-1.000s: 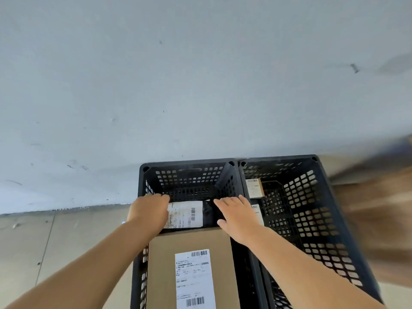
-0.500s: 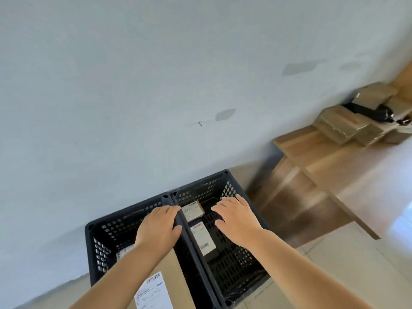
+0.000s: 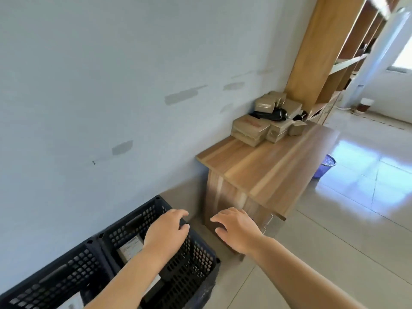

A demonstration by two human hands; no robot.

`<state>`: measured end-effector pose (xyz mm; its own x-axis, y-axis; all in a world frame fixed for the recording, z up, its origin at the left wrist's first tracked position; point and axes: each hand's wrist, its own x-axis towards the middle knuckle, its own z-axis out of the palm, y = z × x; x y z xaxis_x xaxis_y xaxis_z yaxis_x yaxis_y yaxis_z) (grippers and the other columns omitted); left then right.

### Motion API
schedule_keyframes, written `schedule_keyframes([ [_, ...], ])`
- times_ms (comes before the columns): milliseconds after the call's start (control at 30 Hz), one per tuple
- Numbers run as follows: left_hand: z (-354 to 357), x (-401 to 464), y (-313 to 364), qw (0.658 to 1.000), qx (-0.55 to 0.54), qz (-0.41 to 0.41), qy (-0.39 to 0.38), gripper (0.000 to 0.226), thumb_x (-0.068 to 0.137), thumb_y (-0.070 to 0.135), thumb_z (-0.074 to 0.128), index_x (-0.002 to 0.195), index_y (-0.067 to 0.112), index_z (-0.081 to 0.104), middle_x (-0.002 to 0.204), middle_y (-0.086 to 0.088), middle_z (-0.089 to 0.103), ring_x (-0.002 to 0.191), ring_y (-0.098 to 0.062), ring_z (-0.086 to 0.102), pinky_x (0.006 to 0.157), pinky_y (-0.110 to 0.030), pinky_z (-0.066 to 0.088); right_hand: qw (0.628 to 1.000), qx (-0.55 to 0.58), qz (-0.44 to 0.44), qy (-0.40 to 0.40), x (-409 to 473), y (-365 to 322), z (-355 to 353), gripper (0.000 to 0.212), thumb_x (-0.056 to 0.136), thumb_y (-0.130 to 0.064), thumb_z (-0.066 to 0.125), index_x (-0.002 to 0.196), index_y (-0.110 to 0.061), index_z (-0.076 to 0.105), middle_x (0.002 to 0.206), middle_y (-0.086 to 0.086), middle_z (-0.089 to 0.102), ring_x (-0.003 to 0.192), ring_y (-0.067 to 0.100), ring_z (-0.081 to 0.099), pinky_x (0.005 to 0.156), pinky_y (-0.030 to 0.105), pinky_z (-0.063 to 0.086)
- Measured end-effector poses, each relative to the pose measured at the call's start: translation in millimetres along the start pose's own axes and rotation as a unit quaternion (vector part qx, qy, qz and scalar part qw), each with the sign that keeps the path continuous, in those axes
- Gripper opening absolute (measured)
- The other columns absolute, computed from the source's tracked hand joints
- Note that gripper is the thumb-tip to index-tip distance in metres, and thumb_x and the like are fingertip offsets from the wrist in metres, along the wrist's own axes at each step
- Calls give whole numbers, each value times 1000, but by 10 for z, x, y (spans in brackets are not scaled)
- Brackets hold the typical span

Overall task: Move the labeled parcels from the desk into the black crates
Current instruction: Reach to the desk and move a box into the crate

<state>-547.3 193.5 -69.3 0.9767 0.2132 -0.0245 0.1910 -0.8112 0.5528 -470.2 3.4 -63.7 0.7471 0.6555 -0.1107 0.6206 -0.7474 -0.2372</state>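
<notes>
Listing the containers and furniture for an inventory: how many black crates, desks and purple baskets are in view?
Black crates: 2
Desk: 1
Purple basket: 1
Total: 4

A purple wastebasket stands on the tiled floor beside the desk. A wooden shelf unit rises against the pale wall.
</notes>
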Motion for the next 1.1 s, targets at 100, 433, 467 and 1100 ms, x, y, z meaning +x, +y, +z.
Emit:
schedule_keyframes([
  [100, 361, 171, 727, 1000, -13, 21, -6, 35, 95, 32, 48, 130, 32, 51, 133, 18, 50, 116, -2, 53, 93, -24, 44, 1000, 5, 22, 11, -342, 706, -235, 37, 97, -27, 45, 133, -26, 55, 135, -8, 55, 128, 14, 43, 110, 30, 26],
  [433, 1225, 739, 2436, 997, -62, 53, -12, 32, 93, 30, 51, 125, 31, 55, 125, 14, 55, 107, -5, 57, 86, -26, 46, 995, -8, 79, 66, -1004, 2575, -982, 36, 92, -24, 50, 127, -29, 59, 129, -8, 58, 123, 17, 47, 104, 25, 31],
  [467, 1261, 804, 2509, 997, -62, 50, -10, 32, 93, 30, 50, 125, 31, 55, 125, 14, 56, 107, -5, 57, 85, -25, 46, 994, -9, 80, 69, -995, 2695, -1026, 36, 93, -24, 50, 127, -29, 59, 128, -8, 59, 122, 17, 47, 103, 24, 31],
  [1100, 2214, 3335, 3829, 977, -212, 34, -16, 24, 95, 30, 53, 118, 26, 59, 104, 16, 63, 93, 4, 58, 79, -22, 54, 982, 10, 180, 49, 170, 5107, -1948, 34, 95, -26, 50, 128, -29, 58, 135, -11, 54, 127, 11, 46, 103, 24, 35],
])
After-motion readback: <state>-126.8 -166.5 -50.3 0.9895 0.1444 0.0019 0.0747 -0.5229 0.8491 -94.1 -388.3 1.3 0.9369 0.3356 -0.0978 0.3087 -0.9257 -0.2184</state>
